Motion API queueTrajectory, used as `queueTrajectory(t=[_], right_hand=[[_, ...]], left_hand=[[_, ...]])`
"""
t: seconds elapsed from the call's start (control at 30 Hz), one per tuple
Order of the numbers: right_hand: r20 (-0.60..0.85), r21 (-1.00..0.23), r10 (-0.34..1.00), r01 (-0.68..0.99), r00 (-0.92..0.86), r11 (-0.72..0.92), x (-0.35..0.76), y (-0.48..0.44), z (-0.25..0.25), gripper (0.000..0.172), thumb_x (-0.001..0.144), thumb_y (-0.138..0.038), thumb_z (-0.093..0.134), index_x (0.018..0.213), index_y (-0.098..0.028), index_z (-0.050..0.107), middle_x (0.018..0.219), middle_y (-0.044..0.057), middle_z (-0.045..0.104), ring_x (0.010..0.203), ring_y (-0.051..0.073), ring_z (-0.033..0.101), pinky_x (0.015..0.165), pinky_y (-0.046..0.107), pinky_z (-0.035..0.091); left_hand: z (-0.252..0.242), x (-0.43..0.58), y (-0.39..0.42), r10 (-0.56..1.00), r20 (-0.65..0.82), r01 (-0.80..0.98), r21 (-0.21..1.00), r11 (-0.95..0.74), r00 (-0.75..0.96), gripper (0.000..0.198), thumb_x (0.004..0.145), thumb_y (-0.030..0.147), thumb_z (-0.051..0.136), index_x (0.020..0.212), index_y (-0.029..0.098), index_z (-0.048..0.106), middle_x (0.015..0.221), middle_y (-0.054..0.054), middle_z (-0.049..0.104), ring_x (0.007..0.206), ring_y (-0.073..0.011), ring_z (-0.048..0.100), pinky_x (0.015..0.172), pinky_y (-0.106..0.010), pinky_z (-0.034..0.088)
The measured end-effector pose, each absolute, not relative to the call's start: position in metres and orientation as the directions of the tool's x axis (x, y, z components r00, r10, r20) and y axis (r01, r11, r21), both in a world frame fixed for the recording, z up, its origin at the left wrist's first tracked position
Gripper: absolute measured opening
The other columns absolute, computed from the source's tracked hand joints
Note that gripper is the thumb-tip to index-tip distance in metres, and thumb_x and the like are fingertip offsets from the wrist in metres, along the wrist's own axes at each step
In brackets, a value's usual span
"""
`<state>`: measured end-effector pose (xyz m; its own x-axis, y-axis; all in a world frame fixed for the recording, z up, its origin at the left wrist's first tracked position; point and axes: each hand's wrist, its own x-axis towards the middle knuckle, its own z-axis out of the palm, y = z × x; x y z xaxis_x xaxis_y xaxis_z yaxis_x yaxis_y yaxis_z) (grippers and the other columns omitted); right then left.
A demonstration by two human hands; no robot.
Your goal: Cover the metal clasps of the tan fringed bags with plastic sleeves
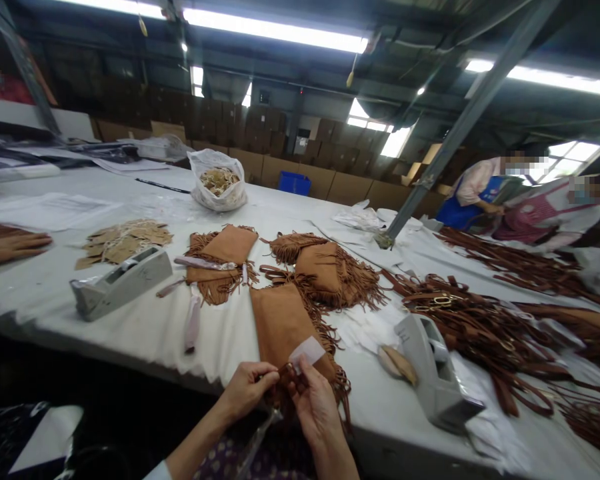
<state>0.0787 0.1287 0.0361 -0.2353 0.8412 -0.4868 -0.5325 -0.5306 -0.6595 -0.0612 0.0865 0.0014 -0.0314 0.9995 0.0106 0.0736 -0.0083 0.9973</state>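
Observation:
My left hand (246, 392) pinches a dark brown leather strap (286, 375) at the front edge of the table. Fingers bent, my right hand (319, 407) grips a small white slip of paper (309, 349) between thumb and fingers, and its other fingers are at the strap. Just beyond both hands lies a tan fringed suede bag (280, 319), flat on the table. A strip of clear plastic (260, 437) hangs below the hands. Farther back are more fringed bags, one on the left (233, 245) and a heap on the right (320, 270).
Grey tape dispensers stand to the left (125, 283) and right (433, 373). Brown straps with metal rings (445, 307) pile up at right. Tan tags (125, 240) and a white plastic bag (217, 183) lie farther back. A metal post (430, 173) rises beyond; two people work at far right.

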Motion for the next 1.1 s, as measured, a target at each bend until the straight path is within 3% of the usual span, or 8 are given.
queueTrajectory(t=[0.33,0.47,0.6,0.77,0.9,1.0,1.1], right_hand=[[-0.386,-0.841,0.89,-0.304,-0.243,-0.447,0.078,0.128,0.037,0.036,0.059,-0.047,0.079,0.067,-0.014,0.068,0.06,0.002,0.064,0.056,0.012,0.056,0.052,0.021,0.041],[-0.264,-0.95,0.92,-0.086,-0.289,-0.3,0.077,0.126,0.028,0.041,0.064,-0.052,0.074,0.074,-0.012,0.071,0.064,0.004,0.066,0.055,0.014,0.055,0.052,0.024,0.042],[-0.105,-0.99,0.95,0.122,-0.295,-0.071,0.073,0.121,0.02,0.037,0.067,-0.048,0.071,0.077,-0.013,0.071,0.072,0.006,0.068,0.065,0.02,0.06,0.06,0.027,0.046],[0.11,-0.895,0.955,0.39,-0.274,0.215,0.066,0.112,0.017,0.025,0.074,-0.04,0.064,0.071,-0.016,0.068,0.073,0.005,0.063,0.066,0.019,0.06,0.061,0.026,0.046],[0.248,-0.813,0.916,0.448,-0.315,0.374,0.061,0.102,0.016,0.018,0.079,-0.034,0.061,0.072,-0.018,0.066,0.071,0.002,0.058,0.061,0.016,0.058,0.058,0.025,0.045],[0.396,-0.722,0.84,0.44,-0.372,0.535,0.06,0.094,0.009,0.012,0.082,-0.027,0.056,0.082,-0.02,0.067,0.079,0.003,0.058,0.068,0.016,0.059,0.063,0.025,0.047],[0.526,-0.561,0.711,0.439,-0.466,0.702,0.06,0.089,-0.002,0.017,0.084,-0.018,0.051,0.091,-0.021,0.066,0.088,0.007,0.06,0.081,0.019,0.06,0.072,0.029,0.049]], left_hand=[[0.007,-0.061,0.088,0.999,0.006,0.136,0.991,0.001,-0.045,0.033,0.084,0.039,0.049,0.072,0.015,0.068,0.06,-0.002,0.063,0.057,-0.0148,0.054,0.056,-0.022,0.04],[0.006,-0.061,0.087,0.998,0.018,0.145,0.989,-0.008,-0.064,0.032,0.084,0.039,0.05,0.073,0.014,0.066,0.067,-0.003,0.064,0.063,-0.0152,0.056,0.059,-0.023,0.042],[0.004,-0.063,0.083,0.999,-0.002,-0.016,1.0,0.001,-0.042,0.023,0.082,0.037,0.055,0.092,0.017,0.055,0.069,0.0,0.061,0.059,-0.0125,0.055,0.052,-0.02,0.04],[0.002,-0.066,0.08,1.0,-0.023,-0.156,0.987,0.024,0.006,0.027,0.081,0.032,0.056,0.1,0.021,0.041,0.072,0.005,0.058,0.039,-0.0033,0.04,0.037,-0.015,0.028],[-0.005,-0.069,0.066,0.99,-0.087,-0.25,0.967,0.056,-0.111,0.033,0.08,0.036,0.056,0.106,0.023,0.04,0.095,-0.001,0.062,0.042,-0.0046,0.052,0.04,-0.017,0.04],[-0.01,-0.08,0.046,0.912,-0.299,-0.37,0.911,0.184,-0.282,0.039,0.077,0.051,0.056,0.098,0.02,0.046,0.087,-0.003,0.063,0.048,-0.009,0.058,0.044,-0.02,0.045],[-0.007,-0.095,0.026,0.843,-0.533,-0.529,0.738,0.419,-0.075,0.057,0.074,0.07,0.047,0.086,0.015,0.055,0.069,-0.005,0.065,0.051,-0.0141,0.062,0.048,-0.024,0.048]])
